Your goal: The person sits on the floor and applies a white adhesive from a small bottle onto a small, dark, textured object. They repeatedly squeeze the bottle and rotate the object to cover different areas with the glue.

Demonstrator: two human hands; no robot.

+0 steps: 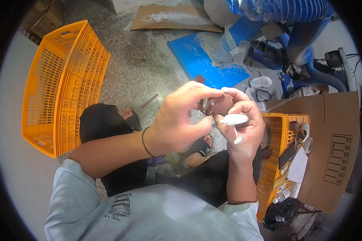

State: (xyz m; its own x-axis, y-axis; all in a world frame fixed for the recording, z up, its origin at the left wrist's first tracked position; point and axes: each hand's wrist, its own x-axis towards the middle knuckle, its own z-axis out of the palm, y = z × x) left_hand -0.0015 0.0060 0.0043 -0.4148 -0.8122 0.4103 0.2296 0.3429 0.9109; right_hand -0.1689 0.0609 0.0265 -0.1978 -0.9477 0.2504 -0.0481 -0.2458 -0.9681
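Observation:
My two hands meet in front of my chest. My left hand (pixel 181 112) is closed, its index finger along the top of a reddish-brown, rough, curved piece that looks like sandpaper (pixel 222 105). A shiny edge shows at that piece's left side, partly behind my fingers. My right hand (pixel 245 130) is closed around a smooth white rounded piece (pixel 235 119) with a thin stem ending in a small flat tip. Fingertips of my right hand also touch the sandpaper's right side. Fingers hide much of both pieces.
Stacked orange crates (pixel 60 88) stand at left. Another orange crate (pixel 275 160) with assorted items is at right, beside a large cardboard box (pixel 330 152). Ahead lie a dusty blue board (pixel 205 56), grey shoe-like pieces (pixel 260 82) and blue hoses (pixel 305 40). A thin brown strip (pixel 149 101) lies on the floor.

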